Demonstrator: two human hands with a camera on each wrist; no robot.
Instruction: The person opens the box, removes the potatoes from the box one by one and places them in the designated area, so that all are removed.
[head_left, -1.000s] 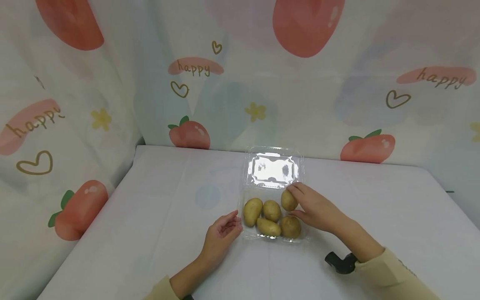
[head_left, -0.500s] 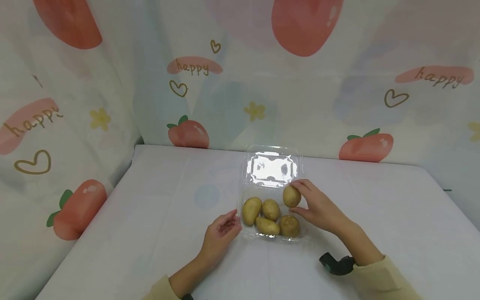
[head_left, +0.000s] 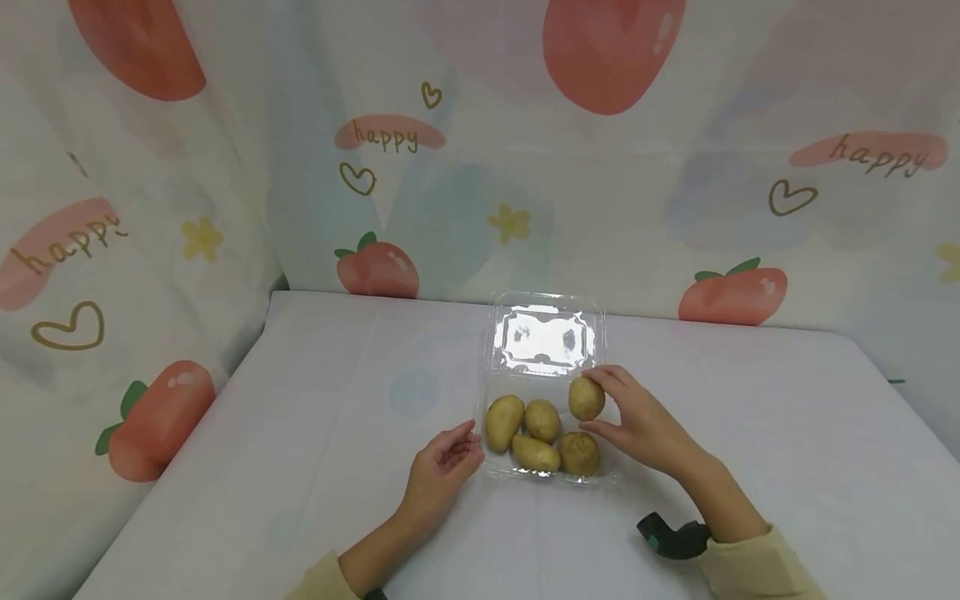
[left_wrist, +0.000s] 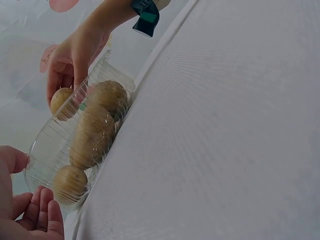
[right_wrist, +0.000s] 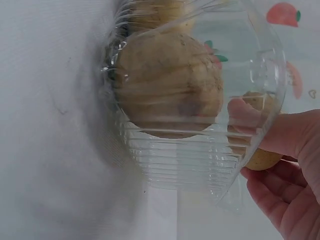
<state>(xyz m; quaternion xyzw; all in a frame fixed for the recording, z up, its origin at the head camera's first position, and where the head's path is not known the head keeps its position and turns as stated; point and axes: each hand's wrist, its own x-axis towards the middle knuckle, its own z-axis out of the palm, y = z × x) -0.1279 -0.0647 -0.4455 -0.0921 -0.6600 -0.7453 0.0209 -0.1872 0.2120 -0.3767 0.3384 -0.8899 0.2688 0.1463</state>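
A clear plastic clamshell box (head_left: 492,468) lies on the white table with its lid (head_left: 547,340) folded back. Several potatoes (head_left: 536,454) sit in the base. My right hand (head_left: 637,425) pinches another potato (head_left: 587,398) between thumb and fingers at the box's right side, above the base. In the right wrist view, that potato (right_wrist: 265,160) shows partly through the clear wall, with the thumb across it. My left hand (head_left: 441,475) is at the box's left edge, fingers loosely bent. One fingertip (left_wrist: 20,161) touches the rim in the left wrist view.
A black band device (head_left: 675,537) is on the right wrist. White cloth (head_left: 360,375) covers the table. Behind and to the left hangs a curtain (head_left: 465,183) printed with fruit, hearts and the word "happy".
My right hand has moved slightly to the right with the potato in its grip. The left hand, the box and the other potatoes stay in place.
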